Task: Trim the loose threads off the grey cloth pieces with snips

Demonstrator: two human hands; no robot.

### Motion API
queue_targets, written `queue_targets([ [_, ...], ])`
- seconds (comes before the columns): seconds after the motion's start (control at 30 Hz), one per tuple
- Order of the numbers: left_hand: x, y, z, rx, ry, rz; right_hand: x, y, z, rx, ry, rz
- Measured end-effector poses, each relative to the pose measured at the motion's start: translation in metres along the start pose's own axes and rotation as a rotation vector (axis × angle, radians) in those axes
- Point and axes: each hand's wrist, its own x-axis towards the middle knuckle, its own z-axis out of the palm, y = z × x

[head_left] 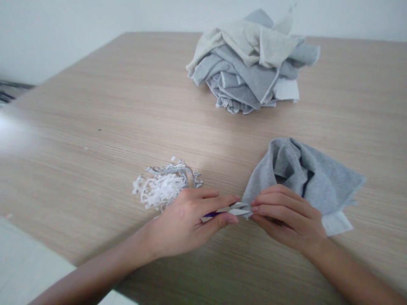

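Two hands meeting low on the desk (95, 110): left hand (187, 220) clenched on small snips (233, 209) pointing rightward, right hand (286, 216) pinching grey cloth (305, 173) corner just beside.

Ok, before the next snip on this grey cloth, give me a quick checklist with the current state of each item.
1. Snips held in left hand: ok.
2. Right hand pinches the edge of the grey cloth: ok.
3. Blade tips meet the cloth edge at the right fingertips: ok, but very close to them.
4. Blades open or closed: cannot tell, blurred.
5. Thread heap lies apart from the cut, behind the left hand: ok.
6. Cloth pile sits apart at the far side of the table: ok.
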Motion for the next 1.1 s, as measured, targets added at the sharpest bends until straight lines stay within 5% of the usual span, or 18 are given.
queue_targets([
  [0.33,-0.0037,-0.0031,0.0008,0.116,0.024,0.118,0.0000,-0.0004,-0.0006,0.004,-0.007,0.016],
  [1.1,-0.0045,-0.0019,0.0020,0.186,0.040,0.152,0.0001,0.0004,-0.0003,0.015,-0.011,0.024],
])
